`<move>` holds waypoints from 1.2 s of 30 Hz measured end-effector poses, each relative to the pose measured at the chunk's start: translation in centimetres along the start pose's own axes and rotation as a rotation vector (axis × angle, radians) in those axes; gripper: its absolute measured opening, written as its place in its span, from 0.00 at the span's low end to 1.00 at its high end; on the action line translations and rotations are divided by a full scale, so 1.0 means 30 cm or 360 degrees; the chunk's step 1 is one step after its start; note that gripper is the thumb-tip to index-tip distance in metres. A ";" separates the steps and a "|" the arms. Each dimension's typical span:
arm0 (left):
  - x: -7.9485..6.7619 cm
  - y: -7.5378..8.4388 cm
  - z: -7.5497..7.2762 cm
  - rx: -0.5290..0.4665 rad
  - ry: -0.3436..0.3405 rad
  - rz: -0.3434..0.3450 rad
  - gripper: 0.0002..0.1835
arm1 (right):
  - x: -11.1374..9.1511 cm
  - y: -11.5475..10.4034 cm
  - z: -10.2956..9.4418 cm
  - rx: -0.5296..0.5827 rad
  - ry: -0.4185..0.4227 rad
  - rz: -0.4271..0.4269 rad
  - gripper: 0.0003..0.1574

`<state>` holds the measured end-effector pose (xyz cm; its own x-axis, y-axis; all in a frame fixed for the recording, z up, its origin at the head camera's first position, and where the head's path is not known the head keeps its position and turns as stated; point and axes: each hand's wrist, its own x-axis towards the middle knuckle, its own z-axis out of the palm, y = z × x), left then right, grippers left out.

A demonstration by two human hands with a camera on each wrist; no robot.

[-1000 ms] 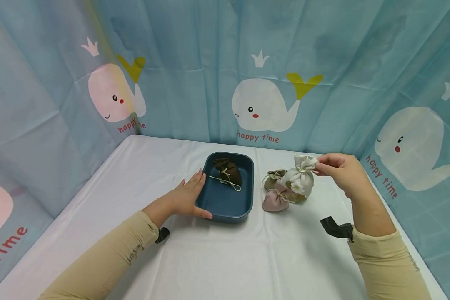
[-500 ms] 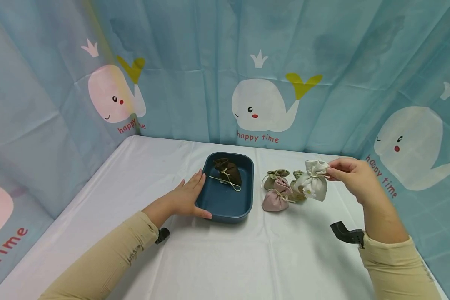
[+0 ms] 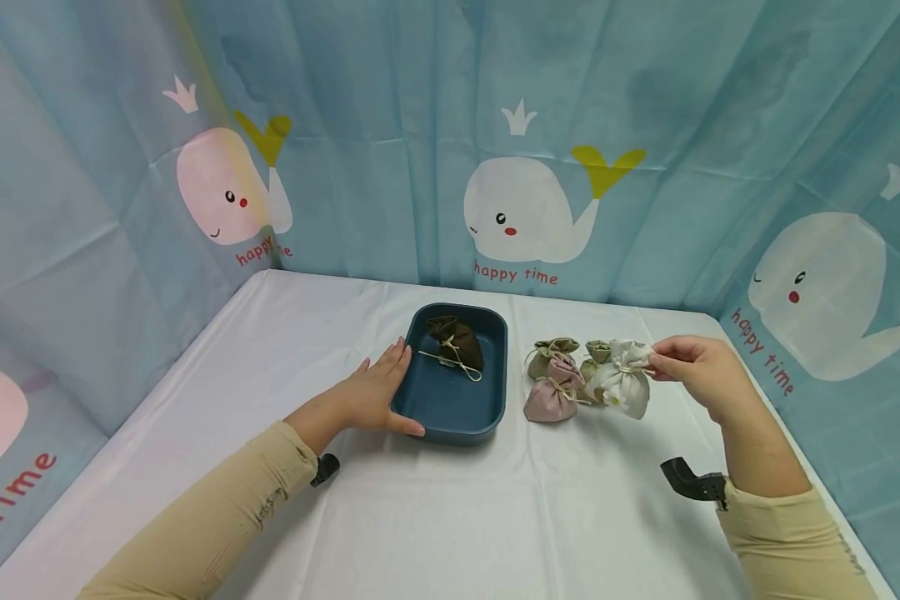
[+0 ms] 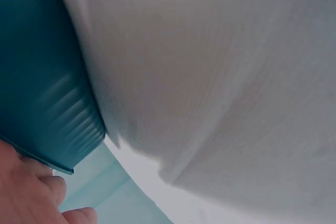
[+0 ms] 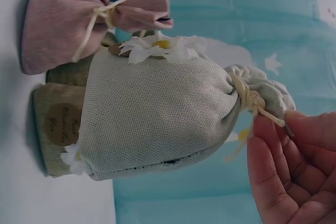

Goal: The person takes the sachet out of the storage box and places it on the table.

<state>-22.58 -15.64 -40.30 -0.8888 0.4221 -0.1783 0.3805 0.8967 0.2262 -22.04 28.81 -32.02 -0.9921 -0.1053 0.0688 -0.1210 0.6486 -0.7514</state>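
My right hand [image 3: 701,375] pinches the gathered neck of a white drawstring pouch [image 5: 157,108] decorated with white cloth flowers. The pouch hangs upright beside several others: a pink pouch [image 3: 551,402], an olive pouch [image 3: 543,360] behind it, and a tan-green pouch [image 5: 58,124] partly hidden by the white one. My left hand [image 3: 371,392] rests with straight fingers against the left side of a blue rectangular tray [image 3: 453,429], thumb at its near corner. Inside the tray lies a dark brown pouch [image 3: 461,346] with a loose cord.
A white cloth covers the table [image 3: 450,517]. Light blue curtains [image 3: 390,150] with whale prints stand close behind it and along both sides. A black wrist mount [image 3: 693,482] juts out from the right sleeve.
My right hand has carried the white pouch to the right and then lowered it, uncovering the tan-green pouch's top. The left hand and tray have stayed put.
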 end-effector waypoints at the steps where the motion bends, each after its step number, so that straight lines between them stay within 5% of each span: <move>1: 0.000 0.000 0.000 0.0000 0.0001 -0.0001 0.73 | 0.001 0.005 0.005 -0.0006 -0.0011 0.0022 0.19; 36: -0.007 0.009 -0.007 0.0000 0.0019 0.0013 0.72 | 0.038 0.160 0.104 0.0117 -0.0190 0.0258 0.14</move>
<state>-22.34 -15.52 -39.99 -0.8887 0.4277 -0.1654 0.3876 0.8933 0.2274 -23.63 29.44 -37.60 -0.9867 -0.0955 -0.1318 0.0470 0.6079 -0.7926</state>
